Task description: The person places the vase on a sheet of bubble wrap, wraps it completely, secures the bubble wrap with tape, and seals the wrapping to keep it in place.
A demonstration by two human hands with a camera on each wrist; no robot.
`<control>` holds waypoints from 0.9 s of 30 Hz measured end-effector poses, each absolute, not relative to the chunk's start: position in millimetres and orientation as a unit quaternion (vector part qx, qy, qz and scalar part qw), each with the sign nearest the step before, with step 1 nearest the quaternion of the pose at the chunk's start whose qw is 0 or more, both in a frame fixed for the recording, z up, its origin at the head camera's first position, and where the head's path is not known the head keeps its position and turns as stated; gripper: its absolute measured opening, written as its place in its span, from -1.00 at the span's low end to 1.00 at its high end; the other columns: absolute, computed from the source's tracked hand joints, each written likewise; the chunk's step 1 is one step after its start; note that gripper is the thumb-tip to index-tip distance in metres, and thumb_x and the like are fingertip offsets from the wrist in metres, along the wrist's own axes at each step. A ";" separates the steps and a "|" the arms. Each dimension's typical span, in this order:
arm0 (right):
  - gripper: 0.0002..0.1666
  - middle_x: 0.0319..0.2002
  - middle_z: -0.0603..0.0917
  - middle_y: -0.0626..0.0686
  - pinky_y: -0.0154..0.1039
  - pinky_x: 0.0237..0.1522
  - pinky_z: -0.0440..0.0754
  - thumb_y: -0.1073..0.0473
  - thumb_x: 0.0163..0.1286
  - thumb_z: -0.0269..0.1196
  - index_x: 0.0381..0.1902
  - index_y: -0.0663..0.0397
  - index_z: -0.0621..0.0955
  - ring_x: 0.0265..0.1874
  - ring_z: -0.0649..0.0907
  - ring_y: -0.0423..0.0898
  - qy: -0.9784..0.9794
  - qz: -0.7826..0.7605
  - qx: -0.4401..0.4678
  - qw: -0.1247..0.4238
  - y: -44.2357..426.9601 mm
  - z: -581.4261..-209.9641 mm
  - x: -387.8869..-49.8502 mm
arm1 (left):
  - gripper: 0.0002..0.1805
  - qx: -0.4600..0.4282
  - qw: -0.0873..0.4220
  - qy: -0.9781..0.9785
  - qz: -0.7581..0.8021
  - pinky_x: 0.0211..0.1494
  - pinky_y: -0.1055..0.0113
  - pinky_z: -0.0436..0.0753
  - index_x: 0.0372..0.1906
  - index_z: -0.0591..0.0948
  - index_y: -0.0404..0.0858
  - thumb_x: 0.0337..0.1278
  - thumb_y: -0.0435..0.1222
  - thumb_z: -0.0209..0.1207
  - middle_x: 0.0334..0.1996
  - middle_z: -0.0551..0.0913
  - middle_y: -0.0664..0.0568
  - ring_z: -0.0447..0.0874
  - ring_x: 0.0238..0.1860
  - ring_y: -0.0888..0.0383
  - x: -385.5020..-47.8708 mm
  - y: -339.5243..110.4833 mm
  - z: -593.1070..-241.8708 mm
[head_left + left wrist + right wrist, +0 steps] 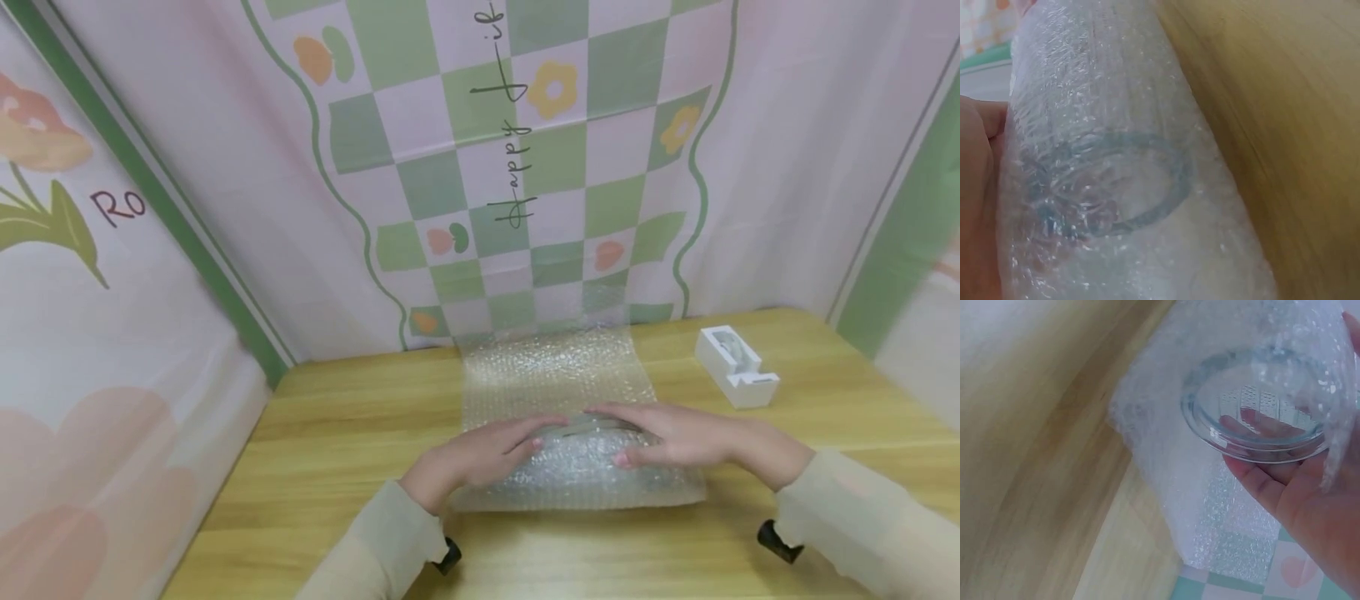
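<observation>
A long sheet of bubble wrap (555, 375) lies across the table, its near part folded over a clear glass vessel (1260, 450) lying on its side. The vessel's thick round end rim shows in the right wrist view; in the left wrist view a bluish ring (1179, 181) shows through the wrap. My left hand (480, 454) holds the left side of the wrapped vessel, fingers on the far side, thumb nearer. My right hand (686, 435) holds the right end the same way, and its fingers (1260, 481) show behind the rim. The vessel's middle is hidden under the wrap.
A white tape dispenser (738, 367) with a roll in it stands at the back right of the wooden table (337, 433). A checked cloth backdrop (525, 167) hangs behind the table, and the wrap's far end reaches up against it.
</observation>
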State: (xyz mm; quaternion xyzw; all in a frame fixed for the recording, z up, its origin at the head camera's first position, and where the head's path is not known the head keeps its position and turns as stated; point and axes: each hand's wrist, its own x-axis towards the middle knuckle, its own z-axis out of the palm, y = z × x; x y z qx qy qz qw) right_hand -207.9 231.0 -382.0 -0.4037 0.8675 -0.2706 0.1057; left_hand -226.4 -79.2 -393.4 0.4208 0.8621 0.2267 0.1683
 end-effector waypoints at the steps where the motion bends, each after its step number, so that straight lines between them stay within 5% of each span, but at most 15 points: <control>1: -0.19 0.47 0.35 0.31 0.45 0.28 0.36 -0.04 0.53 0.21 0.55 0.25 0.26 0.36 0.40 0.41 0.867 -0.270 -0.408 0.099 230.8 -382.3 -207.3 | -0.45 0.419 0.167 0.863 0.226 0.56 0.09 0.21 0.63 0.13 0.23 0.67 0.06 -0.37 0.58 0.18 0.21 0.16 0.54 0.11 -226.0 -79.0 -393.3; 9: -0.29 0.42 0.43 0.20 0.32 0.22 0.51 0.01 0.57 0.18 0.54 0.09 0.29 0.30 0.51 0.25 0.866 -0.227 -0.445 0.012 228.9 -386.8 -203.1 | -0.46 0.397 0.158 0.878 0.217 0.54 0.02 0.27 0.62 0.14 0.28 0.68 0.05 -0.37 0.56 0.21 0.21 0.23 0.51 0.07 -223.5 -77.0 -392.2; 16: -0.34 0.39 0.48 0.21 0.31 0.25 0.49 0.02 0.58 0.14 0.49 0.24 0.34 0.29 0.53 0.26 0.871 -0.170 -0.459 -0.044 223.3 -386.7 -201.0 | -0.47 0.390 0.124 0.893 0.188 0.51 0.02 0.31 0.62 0.17 0.23 0.69 -0.03 -0.33 0.56 0.24 0.14 0.29 0.49 0.03 -220.8 -72.1 -394.5; 21: -0.35 0.37 0.48 0.25 0.26 0.26 0.50 0.03 0.60 0.10 0.47 0.30 0.33 0.29 0.52 0.25 0.877 -0.159 -0.452 -0.046 220.1 -386.1 -199.6 | -0.53 0.411 0.013 0.902 0.132 0.45 0.03 0.42 0.52 0.36 0.04 0.67 -0.15 -0.18 0.44 0.42 -0.02 0.38 0.43 0.03 -219.0 -67.7 -397.4; 27: -0.36 0.37 0.47 0.31 0.31 0.29 0.44 0.04 0.63 0.05 0.47 0.34 0.32 0.31 0.49 0.30 0.882 -0.183 -0.433 -0.014 219.2 -383.7 -203.0 | -0.79 0.420 -0.122 0.893 0.103 0.14 0.27 0.63 0.13 0.57 -0.14 0.54 -0.26 0.08 0.05 0.62 0.03 0.60 0.07 0.11 -214.2 -63.3 -394.7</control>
